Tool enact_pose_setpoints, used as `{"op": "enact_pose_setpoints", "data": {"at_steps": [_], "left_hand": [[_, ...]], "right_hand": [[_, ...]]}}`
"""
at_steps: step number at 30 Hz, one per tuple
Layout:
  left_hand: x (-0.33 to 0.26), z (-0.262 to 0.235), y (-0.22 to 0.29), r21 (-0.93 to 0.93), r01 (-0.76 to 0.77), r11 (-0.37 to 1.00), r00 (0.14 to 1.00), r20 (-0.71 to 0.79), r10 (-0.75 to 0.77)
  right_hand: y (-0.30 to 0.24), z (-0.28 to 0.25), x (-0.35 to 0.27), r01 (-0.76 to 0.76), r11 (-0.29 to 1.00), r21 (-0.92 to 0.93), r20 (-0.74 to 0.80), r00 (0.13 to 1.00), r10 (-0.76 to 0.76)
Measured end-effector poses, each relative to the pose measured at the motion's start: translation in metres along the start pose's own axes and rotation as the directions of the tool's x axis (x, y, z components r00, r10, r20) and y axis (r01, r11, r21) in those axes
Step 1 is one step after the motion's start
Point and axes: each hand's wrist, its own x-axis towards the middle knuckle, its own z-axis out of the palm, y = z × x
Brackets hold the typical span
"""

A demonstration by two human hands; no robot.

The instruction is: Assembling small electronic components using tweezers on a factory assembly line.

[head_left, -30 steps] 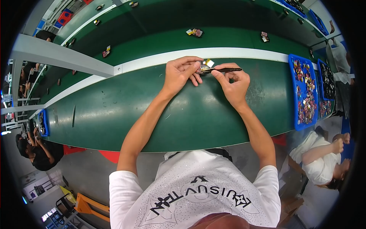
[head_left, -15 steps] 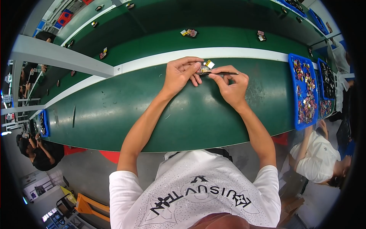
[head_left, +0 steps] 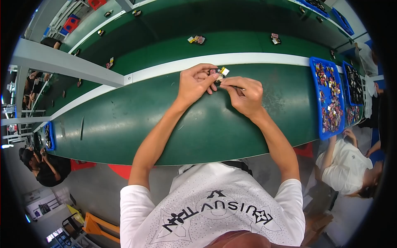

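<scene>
My left hand (head_left: 192, 85) is closed on a small electronic part (head_left: 218, 72) above the green table, near its far white rail. The part has a dark edge and a yellow-and-white tag (head_left: 224, 71) sticking up. My right hand (head_left: 247, 95) pinches a thin dark stick-like tool (head_left: 238, 87), its kind too small to make out. The fingertips of this hand meet the near right side of the part, close to my left thumb. Fingers hide much of the part and the tool's tip.
On the right, a blue tray (head_left: 321, 103) holds many small colourful parts; another blue tray (head_left: 347, 82) holds black pieces. Beyond the white rail (head_left: 264, 58), a green belt (head_left: 231, 39) carries small parts. A thin strip (head_left: 82, 128) lies at left. Co-workers sit at both sides.
My right hand has moved slightly left and turned, so less of the tool shows. The part in my left hand has tilted a little. Pieces on the belt have shifted left.
</scene>
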Motion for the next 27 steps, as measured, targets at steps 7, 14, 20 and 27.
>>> {"op": "enact_pose_setpoints", "data": {"at_steps": [7, 14, 20, 27], "left_hand": [[0.0, 0.01, 0.002, 0.052, -0.025, 0.998, 0.996, -0.087, 0.03], [0.001, 0.009, 0.005, 0.055, 0.046, 0.997, 0.989, -0.142, -0.038], [0.02, -0.048, 0.02, 0.202, 0.017, 0.979, 0.937, -0.346, 0.055], [0.05, -0.158, 0.028, 0.575, 0.276, 0.77, 0.795, -0.587, 0.154]], "right_hand": [[0.004, -0.001, 0.0, 0.029, 1.0, -0.002, -0.019, 0.999, -0.029], [0.005, 0.0, -0.002, -0.103, 0.994, 0.025, 0.008, 0.995, 0.103], [0.009, -0.001, -0.001, -0.191, 0.981, 0.042, -0.103, 0.975, 0.195], [0.008, -0.002, -0.003, -0.167, 0.986, -0.008, -0.097, 0.981, 0.165]]}}
